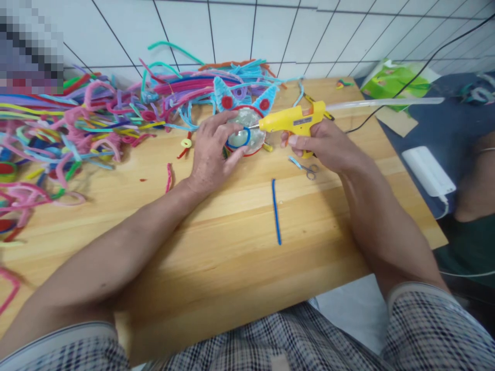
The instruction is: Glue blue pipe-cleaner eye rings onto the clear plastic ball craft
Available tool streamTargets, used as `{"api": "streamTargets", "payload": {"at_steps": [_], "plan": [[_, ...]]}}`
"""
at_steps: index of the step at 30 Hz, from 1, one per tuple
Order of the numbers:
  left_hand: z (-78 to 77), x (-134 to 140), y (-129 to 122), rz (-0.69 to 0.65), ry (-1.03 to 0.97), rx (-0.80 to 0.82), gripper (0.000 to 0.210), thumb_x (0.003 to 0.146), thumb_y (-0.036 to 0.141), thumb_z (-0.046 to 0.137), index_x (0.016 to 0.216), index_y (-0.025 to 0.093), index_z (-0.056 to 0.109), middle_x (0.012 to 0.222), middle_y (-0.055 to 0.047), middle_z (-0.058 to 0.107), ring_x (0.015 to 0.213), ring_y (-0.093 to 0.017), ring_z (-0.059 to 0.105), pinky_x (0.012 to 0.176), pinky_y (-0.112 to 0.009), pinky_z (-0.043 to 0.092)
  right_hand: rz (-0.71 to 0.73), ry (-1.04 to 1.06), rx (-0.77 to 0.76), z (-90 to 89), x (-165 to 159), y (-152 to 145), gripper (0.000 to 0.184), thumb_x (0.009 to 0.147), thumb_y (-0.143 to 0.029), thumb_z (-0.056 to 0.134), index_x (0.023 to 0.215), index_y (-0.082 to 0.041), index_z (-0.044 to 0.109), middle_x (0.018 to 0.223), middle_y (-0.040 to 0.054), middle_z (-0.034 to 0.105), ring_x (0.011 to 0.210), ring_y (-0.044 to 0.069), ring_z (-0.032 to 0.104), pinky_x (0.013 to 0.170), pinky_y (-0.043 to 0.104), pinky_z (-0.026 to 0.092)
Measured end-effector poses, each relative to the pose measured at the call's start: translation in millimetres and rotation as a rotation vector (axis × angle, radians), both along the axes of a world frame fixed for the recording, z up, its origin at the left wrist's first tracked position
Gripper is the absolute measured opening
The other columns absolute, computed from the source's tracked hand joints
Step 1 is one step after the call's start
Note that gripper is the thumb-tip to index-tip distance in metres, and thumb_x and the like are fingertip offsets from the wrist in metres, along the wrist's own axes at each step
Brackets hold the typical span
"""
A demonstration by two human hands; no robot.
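My right hand (320,141) is wrapped round the handle of a yellow hot glue gun (288,119), a finger near its orange trigger. A long clear glue stick (390,103) sticks out of its back. The gun's metal nozzle points left, at a round, clear craft piece (255,139) with a red rim and two fuzzy light-blue ears. My left hand (214,149) grips this piece from the left, thumb and fingers spread about its edge. A blue pipe-cleaner curve (244,138) lies on the disc between thumb and fingers. Whether the nozzle touches it I cannot tell.
Many coloured pipe cleaners (88,123) are heaped at the left and back. A straight blue pipe cleaner (276,211) lies mid-table, and small scissors (309,169) lie below the gun. Beyond the right edge are a white power bank-like box (429,172), a green packet (400,85) and a black cable (436,54).
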State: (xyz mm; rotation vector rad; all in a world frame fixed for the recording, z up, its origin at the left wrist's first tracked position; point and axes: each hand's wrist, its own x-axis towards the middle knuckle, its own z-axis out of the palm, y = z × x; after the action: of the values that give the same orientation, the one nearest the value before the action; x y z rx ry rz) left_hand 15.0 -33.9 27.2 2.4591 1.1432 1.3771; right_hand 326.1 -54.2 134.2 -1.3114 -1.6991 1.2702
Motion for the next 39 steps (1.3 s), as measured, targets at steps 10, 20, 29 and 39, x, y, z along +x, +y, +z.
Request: {"api": "streamTargets", "payload": {"at_steps": [10,20,29,39], "plan": [[3.1,0.7,-2.8,0.017,-0.013,-0.022,0.048,0.109,0.067,0.073,0.144,0.035,0.068,0.166,-0.011,0.074,0.159,-0.043,0.065,0.135,-0.074,0.049,0.020,0.014,0.013,5.0,4.3,-0.3,0.046,0.081,-0.063,0.104,0.089,-0.029,0.074,0.100,0.0048,0.078,0.085,0.023,0.067,0.066,0.037,0.057],[5.2,-0.9,-2.0,-0.015,0.009,-0.018,0.047,0.113,0.068,0.067,0.144,0.032,0.069,0.170,-0.008,0.072,0.158,-0.038,0.065,0.136,-0.073,0.048,0.062,-0.001,0.061,-0.6,3.5,0.6,0.045,0.088,-0.064,0.098,0.082,-0.027,0.074,0.098,0.0056,0.077,0.083,0.021,0.063,0.069,0.036,0.057],[1.7,-1.5,-0.2,-0.019,-0.003,-0.038,0.052,0.113,0.070,0.066,0.147,0.031,0.068,0.170,-0.011,0.072,0.161,-0.038,0.063,0.136,-0.072,0.049,0.061,0.018,0.029,2.3,9.9,1.8,0.053,0.083,-0.072,0.102,0.088,-0.026,0.077,0.098,0.0044,0.077,0.075,0.017,0.059,0.063,0.033,0.056],[0.0,-1.1,1.6,-0.026,-0.014,0.024,0.047,0.112,0.063,0.072,0.146,0.032,0.067,0.167,-0.012,0.073,0.156,-0.039,0.068,0.133,-0.072,0.052,0.055,0.009,0.040,-2.7,8.8,2.7,0.046,0.087,-0.066,0.101,0.089,-0.026,0.078,0.096,0.0033,0.078,0.074,0.016,0.060,0.062,0.032,0.056]]}}
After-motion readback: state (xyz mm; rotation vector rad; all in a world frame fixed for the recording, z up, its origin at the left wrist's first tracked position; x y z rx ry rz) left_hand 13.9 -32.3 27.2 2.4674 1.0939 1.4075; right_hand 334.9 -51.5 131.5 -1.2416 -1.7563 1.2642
